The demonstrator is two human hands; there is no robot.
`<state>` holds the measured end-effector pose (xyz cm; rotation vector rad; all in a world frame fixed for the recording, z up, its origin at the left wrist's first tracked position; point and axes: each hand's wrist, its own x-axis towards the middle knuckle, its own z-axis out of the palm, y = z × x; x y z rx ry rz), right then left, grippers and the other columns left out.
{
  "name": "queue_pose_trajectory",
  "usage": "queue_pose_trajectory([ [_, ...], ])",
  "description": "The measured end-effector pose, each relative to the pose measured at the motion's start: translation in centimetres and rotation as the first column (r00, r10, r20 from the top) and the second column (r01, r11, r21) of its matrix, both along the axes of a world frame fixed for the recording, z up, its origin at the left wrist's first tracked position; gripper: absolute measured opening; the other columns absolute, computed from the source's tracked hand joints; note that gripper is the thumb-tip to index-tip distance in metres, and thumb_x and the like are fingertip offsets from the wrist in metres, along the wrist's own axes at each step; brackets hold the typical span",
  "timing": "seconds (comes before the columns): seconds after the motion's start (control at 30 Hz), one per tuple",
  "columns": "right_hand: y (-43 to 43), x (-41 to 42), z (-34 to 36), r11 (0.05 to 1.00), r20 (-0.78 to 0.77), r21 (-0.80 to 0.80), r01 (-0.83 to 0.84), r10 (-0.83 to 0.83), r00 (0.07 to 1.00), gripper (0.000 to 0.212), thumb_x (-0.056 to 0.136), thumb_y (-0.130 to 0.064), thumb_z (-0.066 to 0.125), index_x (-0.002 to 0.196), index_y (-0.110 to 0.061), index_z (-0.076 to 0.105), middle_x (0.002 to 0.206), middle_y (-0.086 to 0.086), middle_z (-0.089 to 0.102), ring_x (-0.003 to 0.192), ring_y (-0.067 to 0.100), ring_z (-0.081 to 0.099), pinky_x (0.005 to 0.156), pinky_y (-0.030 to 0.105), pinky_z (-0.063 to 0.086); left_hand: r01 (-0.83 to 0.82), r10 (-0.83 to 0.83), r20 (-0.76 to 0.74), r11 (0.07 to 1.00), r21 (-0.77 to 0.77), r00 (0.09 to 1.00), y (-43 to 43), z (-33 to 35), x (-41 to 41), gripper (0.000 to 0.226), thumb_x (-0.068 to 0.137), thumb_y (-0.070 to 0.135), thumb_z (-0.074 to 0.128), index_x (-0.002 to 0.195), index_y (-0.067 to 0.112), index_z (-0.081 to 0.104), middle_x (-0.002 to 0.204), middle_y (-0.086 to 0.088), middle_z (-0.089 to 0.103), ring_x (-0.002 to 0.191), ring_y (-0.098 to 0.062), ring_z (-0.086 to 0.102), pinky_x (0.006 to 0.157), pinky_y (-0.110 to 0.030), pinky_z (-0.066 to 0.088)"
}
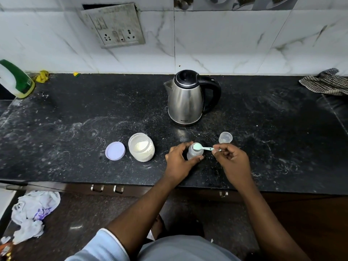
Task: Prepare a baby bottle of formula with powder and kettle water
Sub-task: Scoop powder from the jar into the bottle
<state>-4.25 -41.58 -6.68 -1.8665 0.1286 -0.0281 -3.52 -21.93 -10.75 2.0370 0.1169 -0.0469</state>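
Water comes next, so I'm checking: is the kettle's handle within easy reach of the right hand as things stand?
Probably, once freed: the right hand pinches the scoop over the bottle. The kettle handle points rightward, and only the clear cap stands near the path.

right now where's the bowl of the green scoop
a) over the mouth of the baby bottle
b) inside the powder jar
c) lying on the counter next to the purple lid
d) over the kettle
a: the right hand pinches the scoop by its handle, and the scoop's bowl sits over the mouth of the bottle, which the left hand grips.
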Motion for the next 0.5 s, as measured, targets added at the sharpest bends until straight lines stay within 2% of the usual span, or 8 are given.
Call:
queue_pose_trajectory([
  [0.1,-0.12,0.00,-0.21,1.000,0.005,-0.024,-0.004,0.004,1.000,0.015,0.094,-0.011,0.077,0.102,-0.023,0.080,0.077,0.008,0.070,0.067,0.009,0.056,0.063,0.032,0.049,0.001,-0.001,0.000,1.000,-0.001,1.000,0.02,0.00,0.01,0.054,0.079,0.042,0.093,0.128,0.030,0.073,0.124,0.021,0.071,0.123,-0.013,0.055,0.110,-0.044,0.047],
  [0.23,-0.04,0.15,-0.34,0.999,0.022,-0.049,0.010,-0.009,1.000,0.018,0.094,-0.014,0.078,0.098,-0.031,0.079,0.076,-0.006,0.072,0.067,0.002,0.059,0.063,0.024,0.051,-0.001,0.001,-0.005,1.000,0.005,1.000,0.02,0.07,-0.01,0.055,0.079,0.045,0.093,0.129,0.034,0.072,0.124,0.021,0.072,0.125,-0.014,0.056,0.112,-0.052,0.044],
  [0.33,0.05,0.11,-0.33,0.999,0.021,-0.035,0.016,-0.015,1.000,0.016,0.094,-0.012,0.077,0.098,-0.028,0.080,0.074,-0.012,0.070,0.066,0.000,0.057,0.064,0.024,0.050,-0.002,0.002,-0.007,1.000,0.007,1.000,0.06,0.08,-0.03,0.056,0.079,0.047,0.092,0.129,0.035,0.072,0.124,0.021,0.072,0.125,-0.013,0.055,0.113,-0.053,0.043],
  [0.43,0.16,0.14,-0.18,0.999,0.017,-0.019,0.030,-0.030,0.999,0.016,0.094,-0.009,0.077,0.097,-0.025,0.080,0.074,-0.003,0.071,0.068,0.008,0.058,0.066,0.035,0.051,-0.001,0.001,-0.005,1.000,0.007,1.000,0.13,0.05,0.03,0.057,0.079,0.047,0.093,0.130,0.033,0.072,0.125,0.020,0.073,0.126,-0.014,0.056,0.113,-0.053,0.043],
  [0.5,0.24,0.18,-0.02,1.000,0.008,0.002,0.028,-0.028,1.000,0.016,0.094,-0.008,0.077,0.097,-0.024,0.080,0.078,0.011,0.072,0.069,0.016,0.060,0.068,0.038,0.052,-0.001,0.001,-0.007,1.000,0.006,1.000,0.18,0.04,0.01,0.058,0.078,0.047,0.093,0.130,0.032,0.073,0.125,0.019,0.073,0.126,-0.014,0.056,0.113,-0.052,0.044],
])
